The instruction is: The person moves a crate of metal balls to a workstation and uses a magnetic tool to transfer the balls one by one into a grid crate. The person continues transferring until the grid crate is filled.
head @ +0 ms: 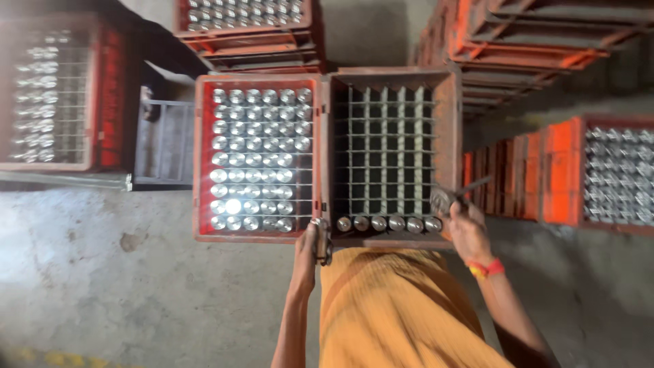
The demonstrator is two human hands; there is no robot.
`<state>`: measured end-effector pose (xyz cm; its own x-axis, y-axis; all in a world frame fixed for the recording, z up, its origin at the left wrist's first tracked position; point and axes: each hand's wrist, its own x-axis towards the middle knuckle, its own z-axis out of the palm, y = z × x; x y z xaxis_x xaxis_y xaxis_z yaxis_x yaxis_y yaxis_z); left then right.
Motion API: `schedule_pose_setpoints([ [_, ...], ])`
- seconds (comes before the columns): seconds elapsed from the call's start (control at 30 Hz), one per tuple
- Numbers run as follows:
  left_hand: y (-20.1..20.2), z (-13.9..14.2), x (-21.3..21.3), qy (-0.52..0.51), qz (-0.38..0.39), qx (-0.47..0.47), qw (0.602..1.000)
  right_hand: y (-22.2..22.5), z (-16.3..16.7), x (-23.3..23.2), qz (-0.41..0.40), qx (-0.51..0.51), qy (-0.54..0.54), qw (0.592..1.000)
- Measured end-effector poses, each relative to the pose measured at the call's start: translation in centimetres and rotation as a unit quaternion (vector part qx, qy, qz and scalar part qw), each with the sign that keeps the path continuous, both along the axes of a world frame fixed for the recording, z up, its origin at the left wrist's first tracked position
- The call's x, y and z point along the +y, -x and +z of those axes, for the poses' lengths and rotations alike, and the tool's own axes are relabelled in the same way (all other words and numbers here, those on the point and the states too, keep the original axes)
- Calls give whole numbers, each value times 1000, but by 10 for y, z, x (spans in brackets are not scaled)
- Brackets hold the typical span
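Two red crates stand side by side before me. The left crate (pixel 204 157) is full of silver-capped bottles. The right crate (pixel 446 136) has a mostly bare grid, with one row of capped bottles (pixel 388 223) along its near edge. My left hand (pixel 310 249) grips a capped bottle (pixel 321 238) at the near edge between the two crates. My right hand (pixel 466 221) holds another bottle (pixel 443 200), tilted, over the near right corner of the right crate. An orange-red band circles my right wrist.
More red crates surround me: a filled one at far left (pixel 102 95), a filled one at top (pixel 245 31), stacked bare ones at top right (pixel 531 41), and a filled one at right (pixel 565 170). A grey metal frame (pixel 163 143) sits left of the crates. The floor is grey concrete.
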<state>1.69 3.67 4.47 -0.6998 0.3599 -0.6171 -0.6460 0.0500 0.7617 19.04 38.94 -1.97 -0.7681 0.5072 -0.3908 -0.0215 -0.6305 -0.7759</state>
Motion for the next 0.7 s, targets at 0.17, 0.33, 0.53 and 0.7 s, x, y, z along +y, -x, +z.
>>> schedule_pose_setpoints([
  [0.17,88,-30,-54,-103,217,101,965,1,-15,-31,87,-5,-60,994],
  [0.33,223,-7,-134,-7,294,182,939,11,-8,-52,81,-61,-58,993],
  [0.53,319,58,-180,-35,395,152,905,20,3,-72,43,-90,-44,994],
  [0.7,347,84,-191,3,398,161,903,27,0,-87,18,-67,-56,996],
])
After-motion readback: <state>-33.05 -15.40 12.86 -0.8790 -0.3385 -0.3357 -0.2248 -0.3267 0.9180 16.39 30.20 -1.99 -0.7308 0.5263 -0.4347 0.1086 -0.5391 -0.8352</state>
